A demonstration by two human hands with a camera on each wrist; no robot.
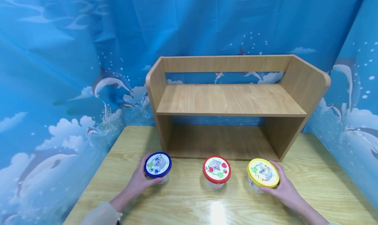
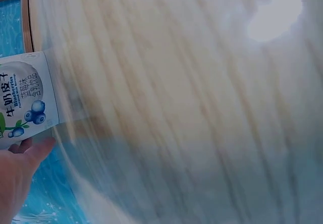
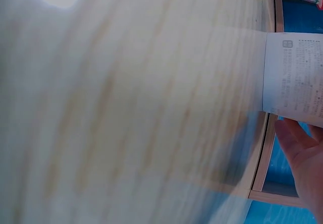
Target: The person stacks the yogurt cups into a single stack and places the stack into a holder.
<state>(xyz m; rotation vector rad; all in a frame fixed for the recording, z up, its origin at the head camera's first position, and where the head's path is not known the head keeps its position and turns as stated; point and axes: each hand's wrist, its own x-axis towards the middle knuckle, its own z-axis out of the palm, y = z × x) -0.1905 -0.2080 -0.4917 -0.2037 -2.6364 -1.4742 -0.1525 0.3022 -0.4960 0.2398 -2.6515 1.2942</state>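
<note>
From where I stand, nearest first: a person's left hand (image 1: 141, 179), before the left end of the wooden shelf (image 1: 231, 99), is curled round a blue-lidded tub (image 1: 158, 166), thumb to the near side; the right hand (image 1: 283, 189) grips a yellow-lidded tub (image 1: 262, 173) likewise, before the shelf's right end. Between them, before the shelf's middle, a red-lidded tub (image 1: 217, 170) stands untouched on the table (image 1: 183, 203). Step in hand, my reading: securing the two outer tubs; whether either is off the table I can't tell. Any move from here would call for both grips firm and the tubs level, clear of the shelf's front edge. All three lids on, contents hidden; blueberries printed on the blue one, red berries on the red. Behind the shelf, a dolphin-printed backdrop (image 1: 195, 21).
</note>
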